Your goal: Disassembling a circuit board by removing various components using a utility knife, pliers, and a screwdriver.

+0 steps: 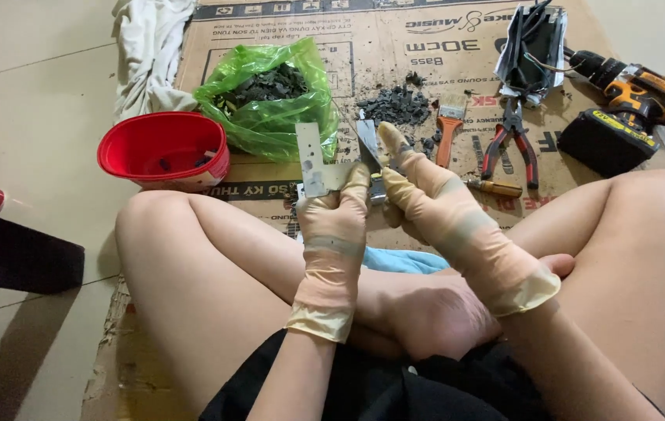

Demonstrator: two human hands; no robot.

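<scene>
I sit cross-legged on the floor, both hands in tan rubber gloves. My left hand (pixel 335 212) grips a flat pale metal plate (pixel 310 158) and holds it upright in front of me. My right hand (pixel 418 185) holds a thin grey blade-like tool (pixel 367 139), its tip set against the plate's right edge. Both hands meet just above my knees, over a sheet of cardboard (pixel 395 47).
A red plastic bowl (pixel 162 148) and a green bag of black fragments (pixel 268 95) lie ahead left. A black debris pile (pixel 399 105), brush (pixel 448 132), red-handled pliers (pixel 510 140), cordless drill (pixel 629 105), white cloth (pixel 149 51) and a dark stool (pixel 5 257) surround me.
</scene>
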